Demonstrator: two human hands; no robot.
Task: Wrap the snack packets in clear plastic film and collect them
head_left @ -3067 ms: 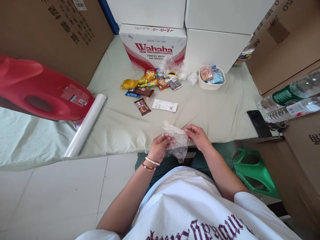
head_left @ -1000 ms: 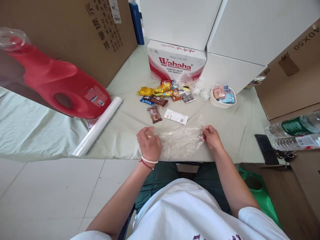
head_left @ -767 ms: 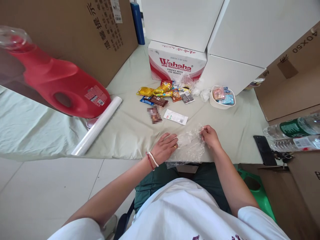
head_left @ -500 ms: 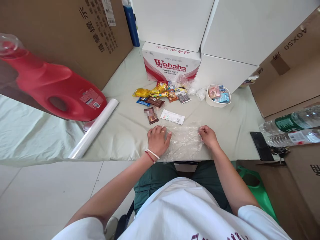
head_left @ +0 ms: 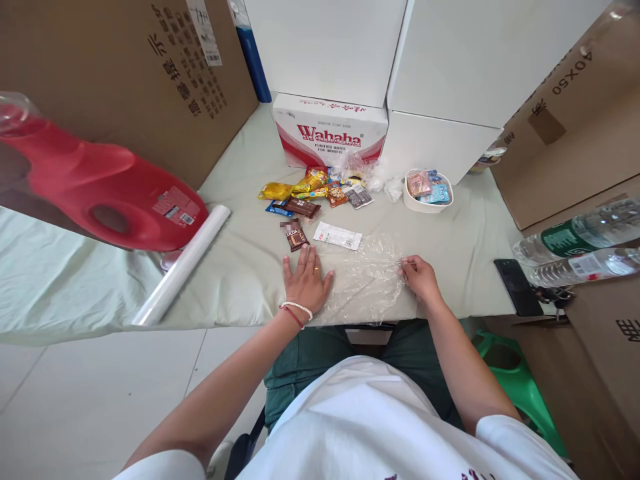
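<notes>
Left hand (head_left: 304,285) is lying flat, fully spread, at the left edge of clear plastic film (head_left: 369,283); right hand (head_left: 420,277) is pinching the opposite edge.

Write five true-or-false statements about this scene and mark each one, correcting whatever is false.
1. The right hand pinches the edge of the clear plastic film. True.
2. The left hand is palm down with its fingers spread. True.
3. The bracelets circle the right wrist. False: the bracelets are on the left wrist.
4. The Wahaha box stands behind the snack packets. True.
5. The white tub holds a drinks bottle. False: the white tub holds small pink and blue packets.
</notes>
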